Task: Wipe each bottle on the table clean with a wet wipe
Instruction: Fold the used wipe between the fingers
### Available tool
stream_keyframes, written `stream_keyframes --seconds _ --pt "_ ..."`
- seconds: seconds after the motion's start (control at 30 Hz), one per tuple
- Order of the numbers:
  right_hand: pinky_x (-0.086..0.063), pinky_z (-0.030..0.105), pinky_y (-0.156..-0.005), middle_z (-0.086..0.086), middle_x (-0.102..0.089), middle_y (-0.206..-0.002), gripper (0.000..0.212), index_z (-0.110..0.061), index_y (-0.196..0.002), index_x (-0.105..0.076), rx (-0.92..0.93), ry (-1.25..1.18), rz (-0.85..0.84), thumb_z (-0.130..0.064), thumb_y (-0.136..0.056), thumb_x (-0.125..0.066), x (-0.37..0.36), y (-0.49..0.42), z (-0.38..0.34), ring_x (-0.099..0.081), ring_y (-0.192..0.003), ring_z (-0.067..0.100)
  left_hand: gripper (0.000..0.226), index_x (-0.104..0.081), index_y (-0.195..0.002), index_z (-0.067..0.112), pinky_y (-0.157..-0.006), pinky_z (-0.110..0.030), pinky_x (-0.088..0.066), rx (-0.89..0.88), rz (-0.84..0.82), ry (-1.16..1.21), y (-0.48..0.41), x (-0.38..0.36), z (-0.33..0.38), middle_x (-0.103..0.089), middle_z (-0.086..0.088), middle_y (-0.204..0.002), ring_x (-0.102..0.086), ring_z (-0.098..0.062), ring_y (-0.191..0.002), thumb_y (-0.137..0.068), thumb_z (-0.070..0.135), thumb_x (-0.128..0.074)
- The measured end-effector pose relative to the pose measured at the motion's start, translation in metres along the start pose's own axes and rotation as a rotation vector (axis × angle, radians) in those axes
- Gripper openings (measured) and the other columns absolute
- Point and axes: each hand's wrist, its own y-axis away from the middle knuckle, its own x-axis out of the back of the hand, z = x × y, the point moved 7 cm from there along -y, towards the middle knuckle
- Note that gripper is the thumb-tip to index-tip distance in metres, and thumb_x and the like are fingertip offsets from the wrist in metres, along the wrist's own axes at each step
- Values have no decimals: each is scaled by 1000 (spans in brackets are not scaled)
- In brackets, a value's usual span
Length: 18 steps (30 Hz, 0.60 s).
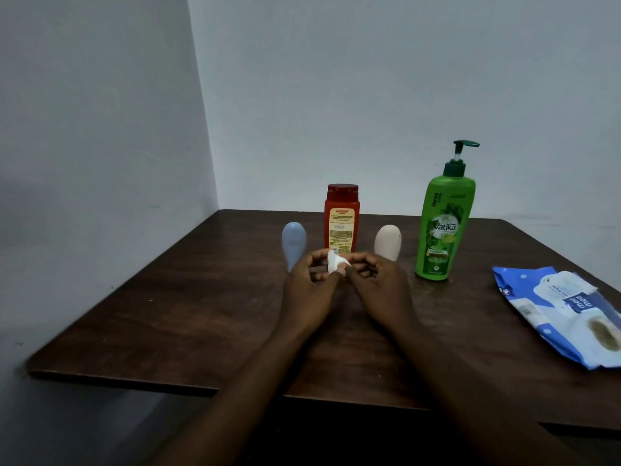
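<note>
We pinch a small crumpled white wet wipe (333, 265) between left hand (311, 284) and right hand (376, 280), bunching it into a pad before wiping the upright red plastic bottle (341, 220).

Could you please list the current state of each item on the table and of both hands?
Red plastic bottle: upright, cap on.
Green pump bottle: upright, untouched.
Pale blue teardrop-shaped bottle: standing, partly hidden by left hand.
Cream teardrop-shaped bottle: standing, untouched.
Blue wet-wipe packet: lying flat.
White wet wipe: bunched, held between both hands.
Left hand: gripping wipe.
Right hand: gripping wipe.
</note>
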Motion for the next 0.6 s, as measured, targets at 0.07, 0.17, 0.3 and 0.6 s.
stream_keyframes --seconds 0.07,0.17,0.3,0.6 --pt "-58 24 -71 -6 -76 -89 19 -22 -108 -73 -39 -128 -8 -23 -89 -71 11 7 -4 -71 -80 3 35 -62 -122 35 -92 -35 -57 39 -37 73 6 -6 2 -67 13 -118 -64 -6 -109 -89 25 -71" --pt "-58 27 -65 0 -78 -87 18 -20 -107 -73 -129 -312 -73 -20 -89 -72 28 22 -4 -73 -74 12 34 -66 -118 35 -84 -32 -61 82 -107 213 19 -14 12 -68 12 -115 -68 -9 -105 -90 15 -70" --pt "-58 28 -63 7 -78 -91 20 -13 -108 -73 -264 -456 -115 -18 -88 -72 59 46 2 -71 -76 21 26 -71 -110 19 -77 -29 -59 89 -248 312 42 -40 30 -76 4 -104 -72 -13 -96 -91 3 -65" --pt "-57 23 -57 18 -75 -86 15 -7 -103 -71 -360 -569 16 -5 -88 -69 137 96 4 -67 -65 18 28 -71 -89 20 -61 -20 -55 202 -343 422 83 -112 54 -75 2 -82 -69 -9 -71 -88 -3 -57"
